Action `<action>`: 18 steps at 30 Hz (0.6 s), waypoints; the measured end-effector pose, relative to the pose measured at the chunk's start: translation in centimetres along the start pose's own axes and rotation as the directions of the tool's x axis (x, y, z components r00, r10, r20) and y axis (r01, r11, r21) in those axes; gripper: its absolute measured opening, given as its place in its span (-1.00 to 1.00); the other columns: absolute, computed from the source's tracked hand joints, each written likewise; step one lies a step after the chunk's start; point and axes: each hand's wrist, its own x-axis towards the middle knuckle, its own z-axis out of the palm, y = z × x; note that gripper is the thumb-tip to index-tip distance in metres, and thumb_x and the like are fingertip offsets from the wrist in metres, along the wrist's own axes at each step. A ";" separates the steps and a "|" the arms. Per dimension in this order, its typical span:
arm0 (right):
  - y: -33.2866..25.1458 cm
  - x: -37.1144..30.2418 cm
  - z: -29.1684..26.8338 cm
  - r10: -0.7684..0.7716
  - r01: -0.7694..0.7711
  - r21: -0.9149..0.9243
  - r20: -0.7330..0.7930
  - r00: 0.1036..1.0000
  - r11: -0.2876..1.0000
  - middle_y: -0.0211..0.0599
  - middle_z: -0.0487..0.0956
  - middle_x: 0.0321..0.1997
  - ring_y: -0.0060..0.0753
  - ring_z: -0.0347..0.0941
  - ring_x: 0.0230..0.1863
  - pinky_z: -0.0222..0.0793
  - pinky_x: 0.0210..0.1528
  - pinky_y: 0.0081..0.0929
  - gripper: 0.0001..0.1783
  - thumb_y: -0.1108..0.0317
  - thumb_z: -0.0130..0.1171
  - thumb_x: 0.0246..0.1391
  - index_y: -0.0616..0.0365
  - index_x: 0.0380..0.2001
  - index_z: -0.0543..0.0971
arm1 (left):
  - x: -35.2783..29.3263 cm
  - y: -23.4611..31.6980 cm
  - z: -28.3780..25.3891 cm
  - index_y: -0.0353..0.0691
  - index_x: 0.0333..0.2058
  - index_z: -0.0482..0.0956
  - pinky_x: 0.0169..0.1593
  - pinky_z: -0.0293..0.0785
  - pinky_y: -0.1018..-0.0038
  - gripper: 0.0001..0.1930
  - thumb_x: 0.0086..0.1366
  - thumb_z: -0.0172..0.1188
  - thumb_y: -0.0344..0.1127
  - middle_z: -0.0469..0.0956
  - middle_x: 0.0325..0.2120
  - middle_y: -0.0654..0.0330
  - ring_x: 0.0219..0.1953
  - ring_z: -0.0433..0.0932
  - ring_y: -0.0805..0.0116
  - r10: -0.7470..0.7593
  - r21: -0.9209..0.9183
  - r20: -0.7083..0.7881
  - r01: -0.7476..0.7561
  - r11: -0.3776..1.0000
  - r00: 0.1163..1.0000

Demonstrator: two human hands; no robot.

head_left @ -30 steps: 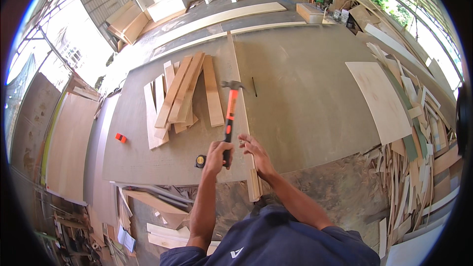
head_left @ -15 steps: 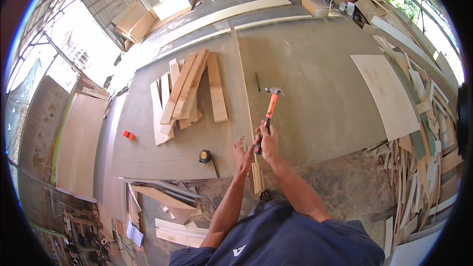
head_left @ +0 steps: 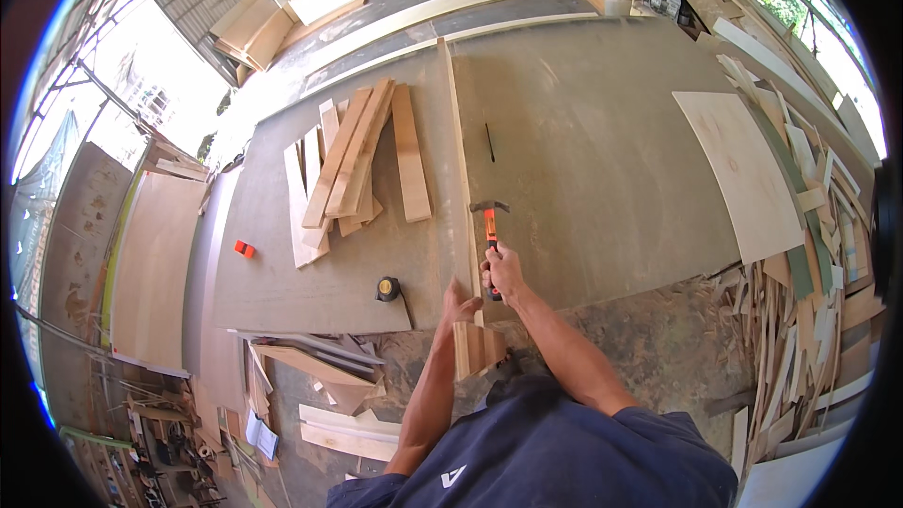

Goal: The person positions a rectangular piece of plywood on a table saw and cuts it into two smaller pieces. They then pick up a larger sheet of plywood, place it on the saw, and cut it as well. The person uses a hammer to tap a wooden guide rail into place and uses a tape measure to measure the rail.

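Note:
My right hand (head_left: 505,273) is wrapped round the black grip of a claw hammer (head_left: 490,226). The hammer's orange shaft points away from me, its head beside the long wooden strip (head_left: 458,146) on the large brown sheet (head_left: 583,179). My left hand (head_left: 457,305) is at the near end of this strip, closed on a short wooden board (head_left: 477,350). That board juts towards my body with its broad face showing; some of the left fingers are hidden. A thin black rod (head_left: 489,142) lies beyond the hammer.
Several planks (head_left: 348,165) are piled on the sheet's left half. Nearer lie a black tape measure (head_left: 388,289) and a small orange object (head_left: 245,249). A pale panel (head_left: 738,174) overlaps the right edge, next to heaped offcuts (head_left: 818,320). More scrap boards (head_left: 348,433) are on the floor.
The hammer has dropped nearer to me and left, with its head lower. My left hand has moved off the hammer's handle, and the short board has turned to show a broader face.

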 end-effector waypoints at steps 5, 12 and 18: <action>-0.4 0.2 0.5 0.029 -0.021 0.157 -0.051 0.998 0.987 -0.34 0.43 -0.44 -0.58 0.33 -0.65 0.32 -0.65 -0.50 -0.89 0.29 -0.06 0.43 0.05 -0.22 0.33 | -2.7 -2.1 -1.0 -0.36 0.22 0.37 -0.02 0.54 0.39 -0.26 -0.04 0.27 -0.56 0.62 -0.17 0.06 -0.12 0.59 0.29 -0.011 -0.297 -0.005 0.009 0.955 1.000; -0.2 -3.0 4.9 -0.098 0.139 0.109 -0.323 0.941 0.984 -0.37 0.44 -0.49 -0.50 0.36 -0.72 0.31 -0.71 -0.45 -0.86 0.26 -0.09 0.42 0.07 -0.21 0.34 | -6.3 -1.4 -1.7 -0.50 0.16 0.35 0.05 0.51 0.29 -0.25 -0.08 0.33 -0.43 0.63 -0.12 -0.11 -0.04 0.60 0.10 -0.046 0.137 -0.011 0.047 0.990 0.999; -0.4 -2.6 5.5 -0.126 0.127 0.000 -0.107 0.986 0.992 -0.40 0.42 -0.54 -0.49 0.34 -0.76 0.27 -0.78 -0.42 -0.86 0.27 -0.10 0.40 0.06 -0.24 0.34 | -8.6 2.0 -1.9 -0.45 0.13 0.38 0.09 0.48 0.19 -0.30 -0.06 0.34 -0.40 0.61 -0.13 -0.20 -0.05 0.60 -0.10 -0.122 0.141 -0.043 0.127 0.982 0.992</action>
